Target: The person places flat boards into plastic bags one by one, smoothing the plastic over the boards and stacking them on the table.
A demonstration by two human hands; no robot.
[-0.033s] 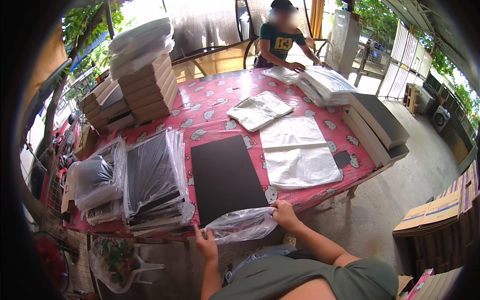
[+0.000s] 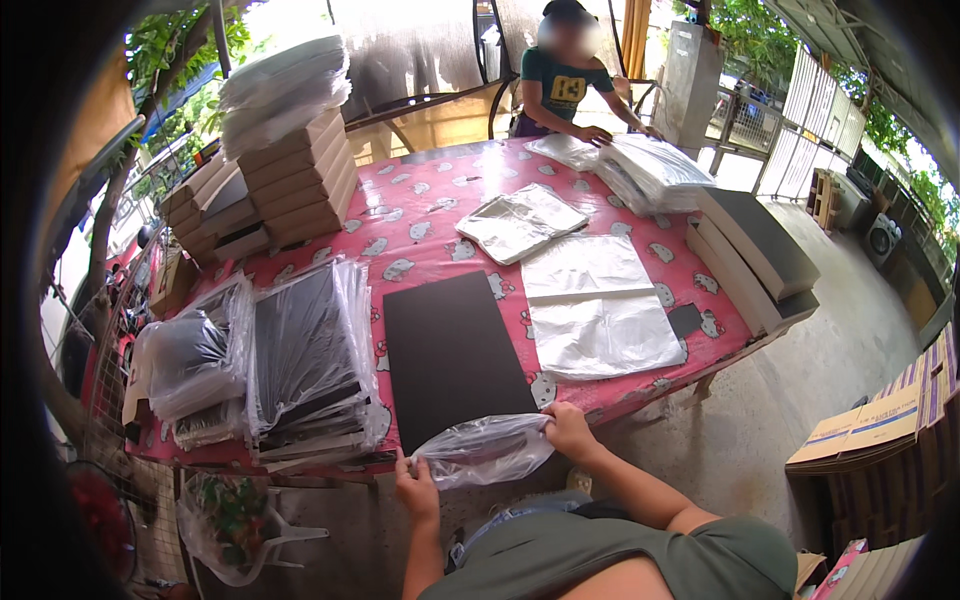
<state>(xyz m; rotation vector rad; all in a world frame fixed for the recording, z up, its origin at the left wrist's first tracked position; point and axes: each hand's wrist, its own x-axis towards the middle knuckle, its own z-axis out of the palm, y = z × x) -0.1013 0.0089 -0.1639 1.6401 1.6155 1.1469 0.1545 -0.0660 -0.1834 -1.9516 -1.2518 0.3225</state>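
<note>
Slight shift noted: the left hand (image 2: 417, 488) sits a little further right than in the earlier frame, its fingers drawn in closer to the bag (image 2: 487, 458); the right hand (image 2: 572, 432) shows little change. Both hands pinch the clear bag, one at each end, so that it spans crosswise between them. The black board (image 2: 455, 350) lies flat on the table (image 2: 410, 182), directly beyond the bag, long axis running away from the person. Its near corners lie close to either hand, neither clearly nearer. Whether its near edge is inside the bag cannot be determined.
</note>
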